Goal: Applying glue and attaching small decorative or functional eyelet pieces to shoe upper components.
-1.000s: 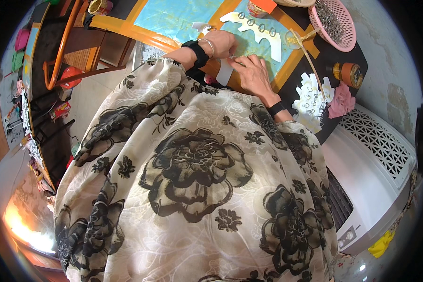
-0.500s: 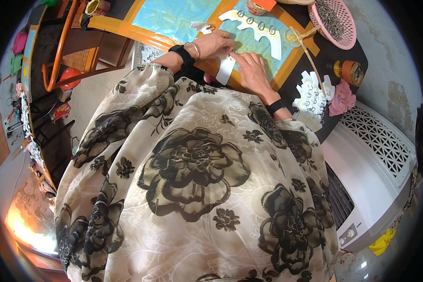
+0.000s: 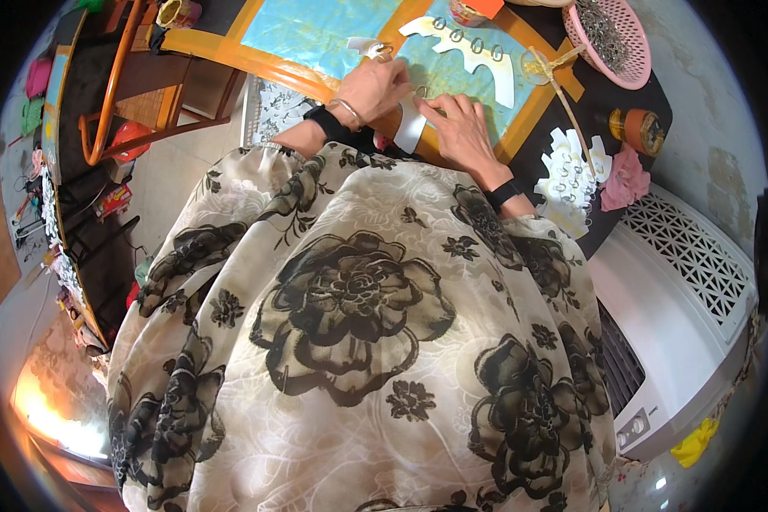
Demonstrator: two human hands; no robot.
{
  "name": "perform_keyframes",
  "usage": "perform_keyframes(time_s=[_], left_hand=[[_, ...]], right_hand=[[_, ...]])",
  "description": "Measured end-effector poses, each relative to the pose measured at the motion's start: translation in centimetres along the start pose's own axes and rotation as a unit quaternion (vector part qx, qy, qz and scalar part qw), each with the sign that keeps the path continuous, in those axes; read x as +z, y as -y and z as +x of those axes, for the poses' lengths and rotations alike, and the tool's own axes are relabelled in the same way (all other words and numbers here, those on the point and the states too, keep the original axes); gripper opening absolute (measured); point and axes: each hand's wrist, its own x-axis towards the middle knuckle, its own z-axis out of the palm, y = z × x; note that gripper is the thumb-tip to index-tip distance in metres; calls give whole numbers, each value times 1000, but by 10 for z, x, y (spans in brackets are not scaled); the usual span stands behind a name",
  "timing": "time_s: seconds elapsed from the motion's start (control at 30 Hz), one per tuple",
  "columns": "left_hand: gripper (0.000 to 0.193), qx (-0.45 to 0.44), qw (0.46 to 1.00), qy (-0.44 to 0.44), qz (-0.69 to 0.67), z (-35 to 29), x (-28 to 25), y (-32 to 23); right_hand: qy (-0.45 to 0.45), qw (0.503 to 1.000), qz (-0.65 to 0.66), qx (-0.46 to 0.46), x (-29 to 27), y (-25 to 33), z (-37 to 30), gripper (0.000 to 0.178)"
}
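At the table's near edge my left hand is closed, its fingertips at the upper end of a white card piece. My right hand has its thumb and index finger pressed together at the same card from the right. A small metal ring shows between the two hands' fingertips. Just beyond them lies a curved white card strip with several metal rings along its upper edge. Another white card piece lies beyond my left hand, partly hidden by it.
A pink basket of metal rings stands at the far right. Nearer are a stick, a tape roll, a pink cloth and a pile of ringed white cards. A white appliance stands at right, an orange-framed chair at left.
My left hand has moved slightly left and down, its fingers curling more. The metal ring between my fingertips now shows. My right hand has barely shifted.
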Motion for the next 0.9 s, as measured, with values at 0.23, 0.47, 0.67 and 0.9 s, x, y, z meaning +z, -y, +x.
perform_keyframes(time_s=[0.23, 0.47, 0.67, 0.9], left_hand=[[30, -117, 990, 72, 31, 1, 3, -14], [30, -113, 991, 43, 48, 3, 12, -21], [33, -169, 980, 80, 71, 10, 24, -17], [31, 57, 985, 41, 159, -4, 26, -2]], right_hand=[[16, 1000, -2, 1, -1, 0, 0, 47], [12, 1000, -10, -4, -2, 1, -1, 50], [8, 1000, -12, -2, -5, 3, 0, 52], [-15, 999, 45, 22, 0, 1, -3, 43]])
